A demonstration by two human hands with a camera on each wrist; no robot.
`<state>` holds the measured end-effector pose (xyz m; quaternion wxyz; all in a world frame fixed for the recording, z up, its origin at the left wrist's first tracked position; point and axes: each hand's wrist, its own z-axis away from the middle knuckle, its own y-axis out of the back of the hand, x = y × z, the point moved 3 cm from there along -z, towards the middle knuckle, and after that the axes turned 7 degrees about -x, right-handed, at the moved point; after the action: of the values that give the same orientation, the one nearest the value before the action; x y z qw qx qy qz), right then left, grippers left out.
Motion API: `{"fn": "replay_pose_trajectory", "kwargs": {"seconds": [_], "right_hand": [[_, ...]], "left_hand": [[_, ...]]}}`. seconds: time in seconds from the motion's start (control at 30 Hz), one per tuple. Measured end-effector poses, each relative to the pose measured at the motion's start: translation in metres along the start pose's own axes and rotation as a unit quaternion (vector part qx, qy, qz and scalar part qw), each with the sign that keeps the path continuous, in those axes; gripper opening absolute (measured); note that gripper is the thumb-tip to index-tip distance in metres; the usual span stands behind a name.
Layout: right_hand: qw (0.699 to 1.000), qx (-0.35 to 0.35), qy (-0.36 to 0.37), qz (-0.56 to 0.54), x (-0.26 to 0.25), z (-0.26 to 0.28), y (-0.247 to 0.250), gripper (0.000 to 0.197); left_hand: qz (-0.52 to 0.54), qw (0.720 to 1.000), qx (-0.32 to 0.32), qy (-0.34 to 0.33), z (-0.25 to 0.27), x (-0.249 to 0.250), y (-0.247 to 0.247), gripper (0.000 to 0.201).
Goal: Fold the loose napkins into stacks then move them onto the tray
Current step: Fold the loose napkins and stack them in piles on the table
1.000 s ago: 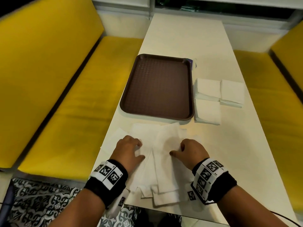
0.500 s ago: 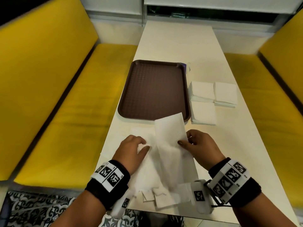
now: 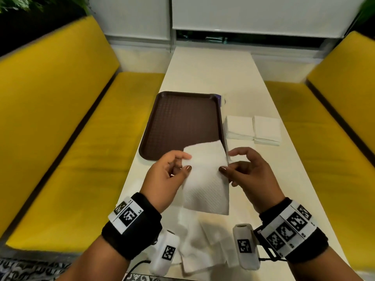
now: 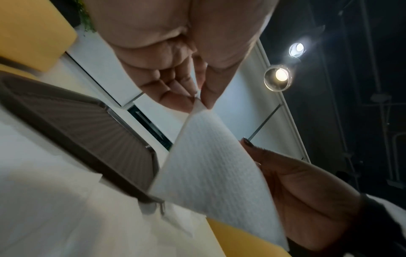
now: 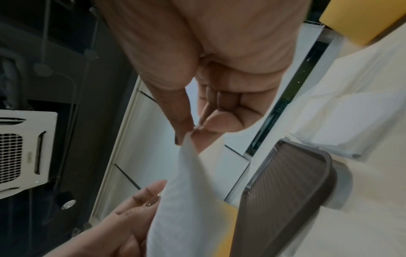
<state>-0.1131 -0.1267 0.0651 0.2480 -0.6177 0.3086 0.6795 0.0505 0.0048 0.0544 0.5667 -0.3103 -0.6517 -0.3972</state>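
Observation:
A white napkin (image 3: 205, 177) hangs in the air above the table's near end. My left hand (image 3: 182, 166) pinches its left edge between thumb and fingers, and my right hand (image 3: 229, 165) pinches its right edge. The left wrist view shows the napkin (image 4: 211, 167) pinched at a corner by the left hand (image 4: 197, 99); the right wrist view shows the napkin (image 5: 182, 200) held by the right hand (image 5: 191, 132). Loose napkins (image 3: 203, 244) lie below on the table. The brown tray (image 3: 182, 122) sits bare just beyond.
Folded napkin stacks (image 3: 253, 128) lie on the white table (image 3: 211, 69) right of the tray. Yellow benches (image 3: 60, 128) run along both sides. A window and wall close the table's far end.
Both hands have lifted one napkin off the loose pile and raised it over the table. The left hand, earlier resting on the pile, now holds the napkin's left edge.

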Motion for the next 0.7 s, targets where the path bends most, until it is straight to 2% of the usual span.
{"fn": "replay_pose_trajectory", "kwargs": {"seconds": [0.1, 0.3, 0.43, 0.57, 0.7], "right_hand": [[0.999, -0.006, 0.033, -0.013, -0.004, -0.001, 0.002, 0.02], [0.998, 0.01, 0.059, 0.024, -0.009, -0.006, 0.011, 0.019], [0.996, -0.003, 0.079, 0.051, -0.016, -0.006, 0.012, 0.008], [0.989, -0.015, 0.094, 0.115, -0.025, -0.008, 0.015, 0.006], [0.996, -0.082, 0.043, -0.017, -0.032, -0.008, 0.011, 0.009]], "left_hand": [[-0.006, 1.0, 0.003, -0.008, -0.002, 0.005, 0.001, 0.022], [0.012, 1.0, 0.009, -0.023, -0.008, 0.011, 0.004, 0.031], [-0.005, 0.999, 0.011, -0.037, -0.012, 0.017, 0.006, 0.023], [-0.062, 0.995, 0.007, -0.082, -0.011, 0.031, 0.009, 0.01], [-0.046, 0.996, -0.027, -0.065, -0.013, 0.036, 0.009, 0.006]]}}
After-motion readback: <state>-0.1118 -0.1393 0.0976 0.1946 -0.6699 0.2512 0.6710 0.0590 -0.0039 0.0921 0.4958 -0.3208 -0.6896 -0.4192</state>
